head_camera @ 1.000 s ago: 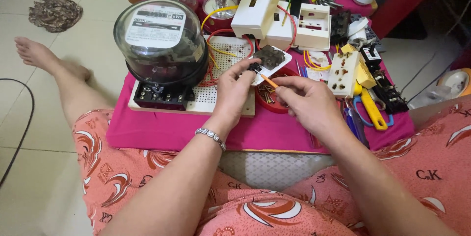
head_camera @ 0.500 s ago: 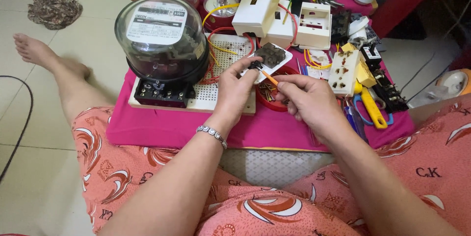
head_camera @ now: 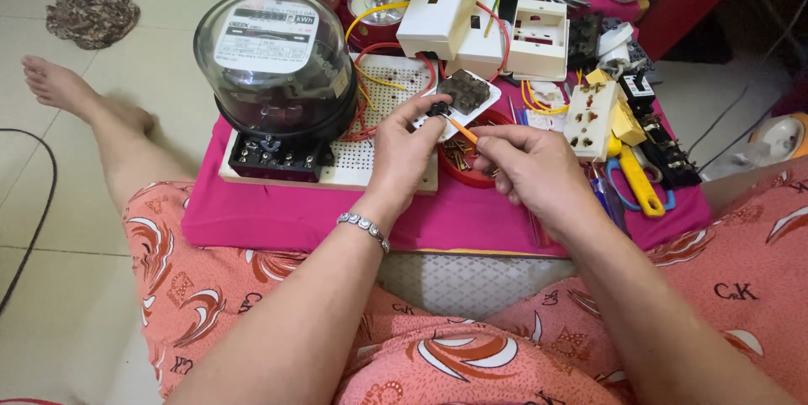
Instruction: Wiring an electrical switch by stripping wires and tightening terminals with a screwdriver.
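My left hand (head_camera: 408, 152) grips a white switch plate (head_camera: 465, 98) with a dark module on its back, holding it above the white perforated board (head_camera: 379, 110). My right hand (head_camera: 526, 169) holds a thin orange-handled screwdriver (head_camera: 462, 130), its tip against the near edge of the plate. A silver bracelet (head_camera: 364, 226) circles my left wrist. Both hands are over a red bowl (head_camera: 471, 161) with several small screws in it.
A glass-domed electric meter (head_camera: 273, 68) stands on the board at the left. White switch boxes (head_camera: 480, 18), a cream socket (head_camera: 589, 119), yellow-handled pliers (head_camera: 640, 182) and black breakers (head_camera: 665, 144) lie on the pink cloth (head_camera: 278, 211). A rag (head_camera: 93, 9) and cable (head_camera: 38, 211) are on the floor.
The view has shifted slightly. My hands stay at the switch plate, with the screwdriver tip still at its edge.
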